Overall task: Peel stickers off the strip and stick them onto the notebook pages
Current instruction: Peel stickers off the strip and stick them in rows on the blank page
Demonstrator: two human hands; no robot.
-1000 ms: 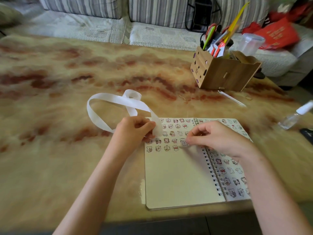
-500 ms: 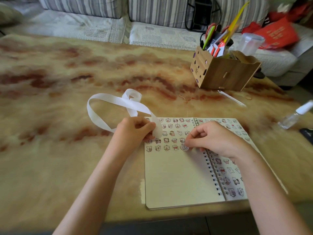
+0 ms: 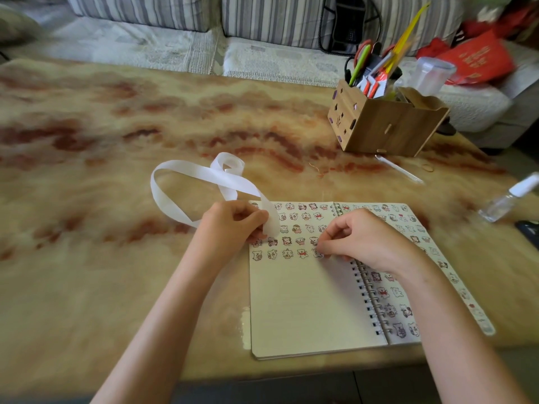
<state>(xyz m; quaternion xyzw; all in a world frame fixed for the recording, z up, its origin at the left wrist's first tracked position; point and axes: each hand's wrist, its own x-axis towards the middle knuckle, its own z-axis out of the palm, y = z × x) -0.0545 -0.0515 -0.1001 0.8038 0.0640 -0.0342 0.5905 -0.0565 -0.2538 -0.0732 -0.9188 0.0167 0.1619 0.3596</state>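
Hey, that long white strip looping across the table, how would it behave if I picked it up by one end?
Probably floppy: the strip curls into loose loops and bends sharply where the left hand holds it. Likely very light, since it looks thin and stands in arcs above the table. It may slide easily, as its surface looks smooth.
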